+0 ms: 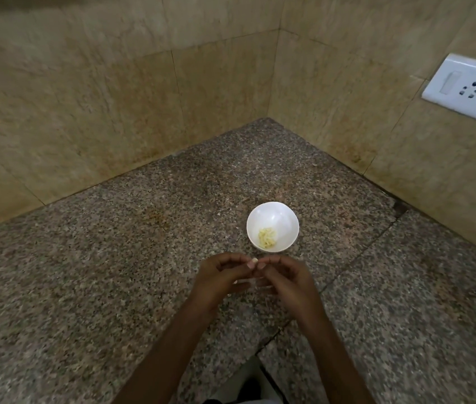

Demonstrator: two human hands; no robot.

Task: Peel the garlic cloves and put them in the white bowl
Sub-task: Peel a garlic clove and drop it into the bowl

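Left hand (219, 278), right hand (286, 279) on garlic clove (255, 260) (mostly hidden)

White bowl (272, 212); pale yellow cloves (267, 237); speckled granite counter (114, 272).

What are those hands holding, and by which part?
A garlic clove, pinched between the fingertips of the left hand and right hand, one on each side; only its pale top shows.

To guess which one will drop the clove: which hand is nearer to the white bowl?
Right. The right hand is just in front of the bowl; the left hand is further to the left. Both pinch one garlic clove.
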